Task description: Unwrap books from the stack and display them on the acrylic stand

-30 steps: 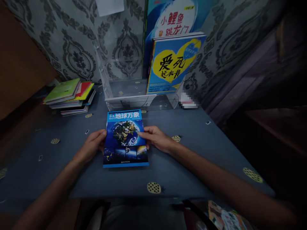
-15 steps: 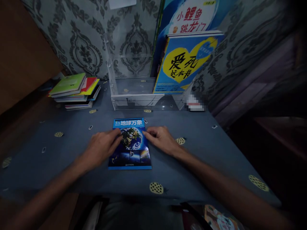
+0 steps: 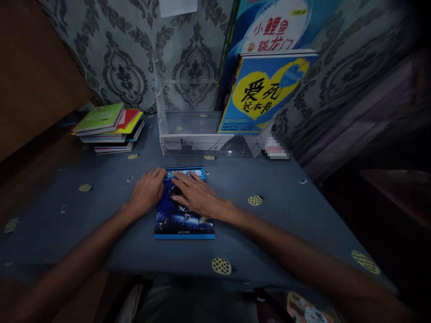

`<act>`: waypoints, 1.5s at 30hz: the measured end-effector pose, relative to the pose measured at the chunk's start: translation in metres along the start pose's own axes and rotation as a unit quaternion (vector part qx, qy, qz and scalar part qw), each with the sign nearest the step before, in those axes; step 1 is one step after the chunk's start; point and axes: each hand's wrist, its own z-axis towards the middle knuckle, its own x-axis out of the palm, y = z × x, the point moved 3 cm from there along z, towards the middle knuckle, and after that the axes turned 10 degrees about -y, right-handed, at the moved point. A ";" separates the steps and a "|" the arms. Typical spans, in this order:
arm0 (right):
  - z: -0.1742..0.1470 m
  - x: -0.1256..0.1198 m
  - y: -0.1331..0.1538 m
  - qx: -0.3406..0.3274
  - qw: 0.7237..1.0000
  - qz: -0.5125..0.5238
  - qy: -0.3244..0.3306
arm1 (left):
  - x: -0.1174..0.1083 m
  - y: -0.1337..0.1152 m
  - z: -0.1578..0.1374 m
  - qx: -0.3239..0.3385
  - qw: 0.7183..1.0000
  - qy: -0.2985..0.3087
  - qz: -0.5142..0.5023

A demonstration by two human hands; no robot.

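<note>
A thin blue book [image 3: 184, 229] with a picture of the Earth on its cover lies flat on the table, its title towards the far side. My left hand [image 3: 148, 190] grips the book's upper left edge, fingers close together and bent; the thumb is hidden. Across the middle and top of the cover lies my right hand [image 3: 199, 196], flat with fingers stretched and somewhat apart. It covers much of the title and the Earth picture.
Beyond the book stands a clear acrylic rack [image 3: 208, 146]. A blue book with a yellow heart [image 3: 257, 94] leans in it, before a larger picture book [image 3: 269, 31]. Several stacked books [image 3: 107, 128] lie at the left. A blurred-out white object [image 3: 276, 148] sits beside the rack.
My right hand has moved left from the book's right edge onto its cover and flattened out. My left hand has shifted slightly up along the left edge. The view has tilted a little.
</note>
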 end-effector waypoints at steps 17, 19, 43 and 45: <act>-0.039 -0.025 -0.065 0.093 0.987 0.088 -0.093 | 0.010 0.010 0.002 0.007 0.999 -0.006 -0.052; -0.039 -0.026 -0.066 0.093 0.986 0.098 -0.098 | 0.008 0.011 0.005 0.028 0.999 -0.011 -0.028; -0.082 -0.039 0.010 -0.128 0.980 0.151 0.011 | 0.036 -0.042 0.042 0.207 0.969 -0.014 -0.132; -0.083 -0.038 0.011 -0.136 0.980 0.145 0.008 | 0.036 -0.042 0.043 0.213 0.968 -0.012 -0.131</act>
